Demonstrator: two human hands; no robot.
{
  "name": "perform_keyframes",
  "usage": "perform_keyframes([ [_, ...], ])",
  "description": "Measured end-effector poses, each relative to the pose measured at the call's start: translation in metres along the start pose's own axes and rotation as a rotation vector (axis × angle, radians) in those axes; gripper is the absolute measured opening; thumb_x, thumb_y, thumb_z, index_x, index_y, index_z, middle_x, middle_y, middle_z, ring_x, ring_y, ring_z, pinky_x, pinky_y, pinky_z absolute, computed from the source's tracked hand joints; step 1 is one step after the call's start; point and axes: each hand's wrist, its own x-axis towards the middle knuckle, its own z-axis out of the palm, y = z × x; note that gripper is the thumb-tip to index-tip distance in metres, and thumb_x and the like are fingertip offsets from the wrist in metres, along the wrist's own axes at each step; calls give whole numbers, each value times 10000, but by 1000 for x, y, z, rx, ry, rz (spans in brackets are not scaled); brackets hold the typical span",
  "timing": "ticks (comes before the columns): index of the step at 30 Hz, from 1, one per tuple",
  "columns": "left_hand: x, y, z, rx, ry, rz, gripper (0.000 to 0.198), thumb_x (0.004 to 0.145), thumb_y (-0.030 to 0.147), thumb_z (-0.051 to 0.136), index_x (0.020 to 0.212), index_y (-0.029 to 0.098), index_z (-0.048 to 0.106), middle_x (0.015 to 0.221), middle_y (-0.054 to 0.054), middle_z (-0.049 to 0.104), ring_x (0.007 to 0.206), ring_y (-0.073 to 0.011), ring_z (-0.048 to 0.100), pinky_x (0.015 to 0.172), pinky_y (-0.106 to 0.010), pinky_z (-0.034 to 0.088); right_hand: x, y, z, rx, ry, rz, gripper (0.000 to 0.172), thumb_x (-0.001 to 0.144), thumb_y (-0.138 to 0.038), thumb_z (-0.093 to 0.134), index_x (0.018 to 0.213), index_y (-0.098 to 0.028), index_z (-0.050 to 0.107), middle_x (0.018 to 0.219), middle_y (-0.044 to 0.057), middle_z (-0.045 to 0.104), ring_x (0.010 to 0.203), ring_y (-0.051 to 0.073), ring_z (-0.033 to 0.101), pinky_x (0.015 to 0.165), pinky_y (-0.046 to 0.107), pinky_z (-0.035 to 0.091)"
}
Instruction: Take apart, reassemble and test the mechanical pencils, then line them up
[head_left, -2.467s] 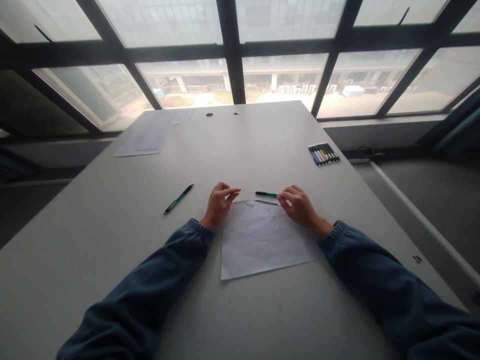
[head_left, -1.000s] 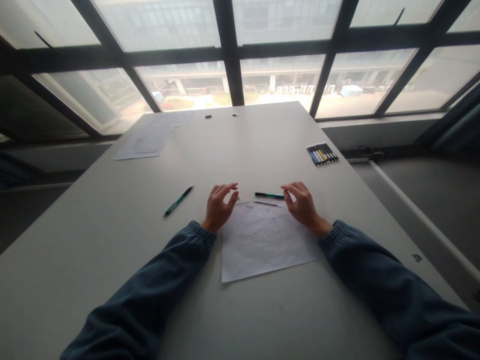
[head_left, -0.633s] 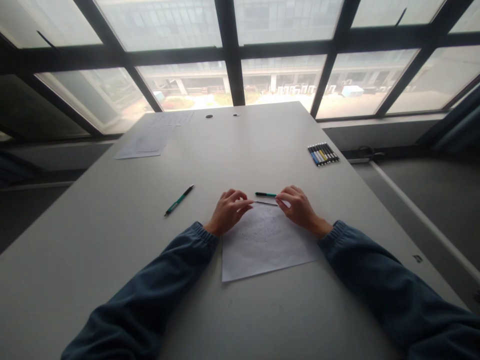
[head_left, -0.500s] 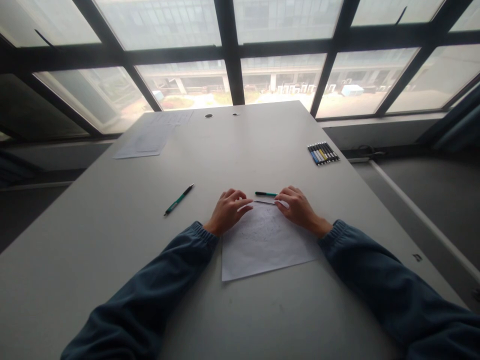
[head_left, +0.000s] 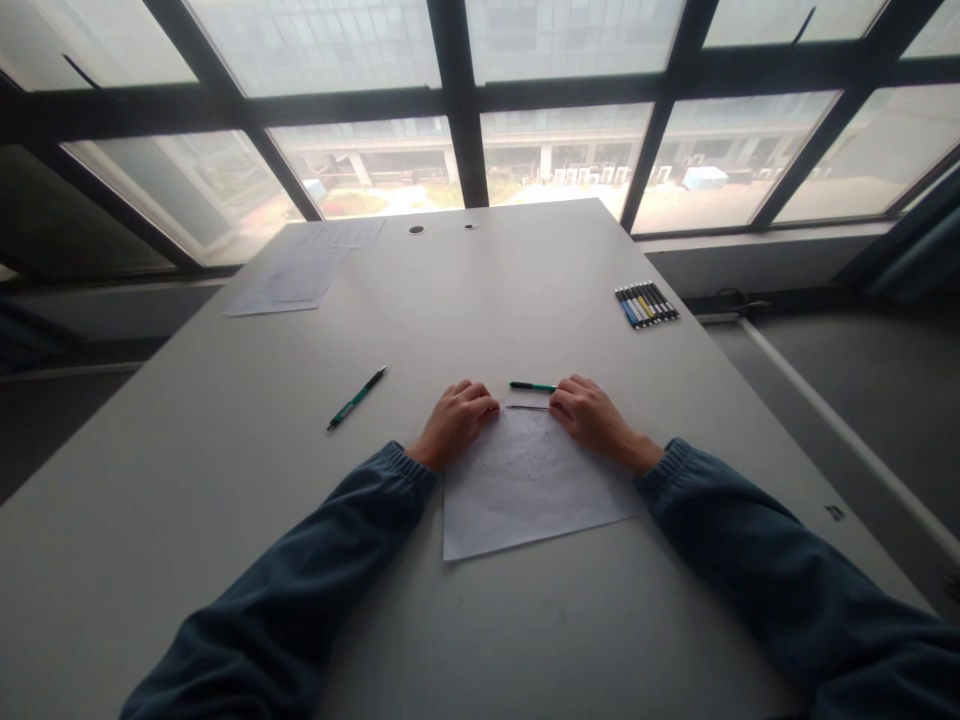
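A sheet of paper (head_left: 536, 505) with faint marks lies on the table under both hands. My right hand (head_left: 589, 415) pinches the right end of a thin, dark pen refill (head_left: 527, 407), which lies level near the paper's far edge. Just beyond it is a green pen barrel (head_left: 531, 386) with a black grip; its right end is hidden by my right hand. My left hand (head_left: 457, 418) is closed, thumb against fingers, a little left of the refill's free end. Whatever those fingers hold, if anything, is too small to tell.
A green and black pen (head_left: 357, 399) lies left of my left hand. Several pens (head_left: 646, 305) are lined up near the table's right edge. Papers (head_left: 289, 280) rest at the far left, and a small dark object (head_left: 834, 513) sits at the right edge.
My left thumb and fingers, apart before, have come together. The refill has shifted slightly toward me in my right hand, whose fingers have closed in more.
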Motion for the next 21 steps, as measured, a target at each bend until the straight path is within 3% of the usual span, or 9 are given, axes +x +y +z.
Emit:
perform_keyframes([
  [9, 0, 2, -3, -14, 65, -28, 177, 1003, 302, 546, 957, 212, 690, 1030, -67, 715, 962, -216, 593, 879, -365, 483, 0, -2, -3, 102, 132, 27, 157, 1013, -210, 519, 898, -203, 625, 874, 64, 660, 819, 202, 571, 786, 332, 444],
  [21, 0, 6, -5, -35, 135, -53, 235, 1022, 352, 509, 965, 210, 688, 927, -59, 742, 912, -211, 621, 855, -355, 479, 0, -2, -2, 94, 131, 8, 204, 1026, -245, 502, 877, -204, 636, 843, 66, 668, 810, 205, 571, 772, 329, 430],
])
